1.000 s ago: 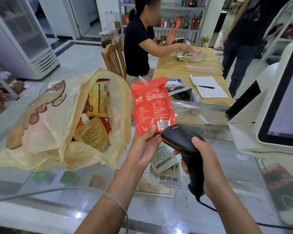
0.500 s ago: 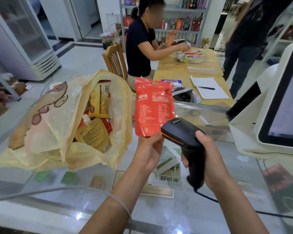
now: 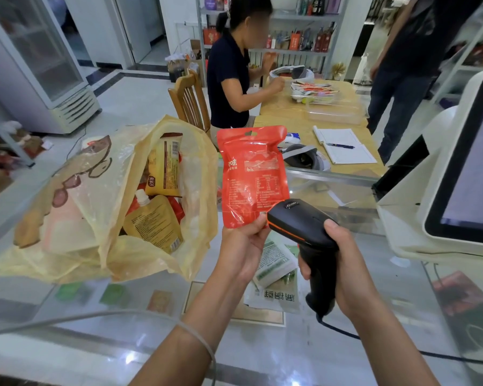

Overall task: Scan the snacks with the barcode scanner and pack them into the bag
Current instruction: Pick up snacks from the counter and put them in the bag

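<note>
Red pouch [image 3: 251,176] stood upright over the counter [image 3: 346,344], beside the bag [image 3: 101,218], pinched at its bottom edge by your left hand [image 3: 243,246]. Your right hand [image 3: 349,263] kept its fingers [image 3: 302,270] wrapped round the scanner [image 3: 304,227], whose head had risen since a second earlier to cover the barcode corner. You were likely mid-scan, with packing still to come.
</note>
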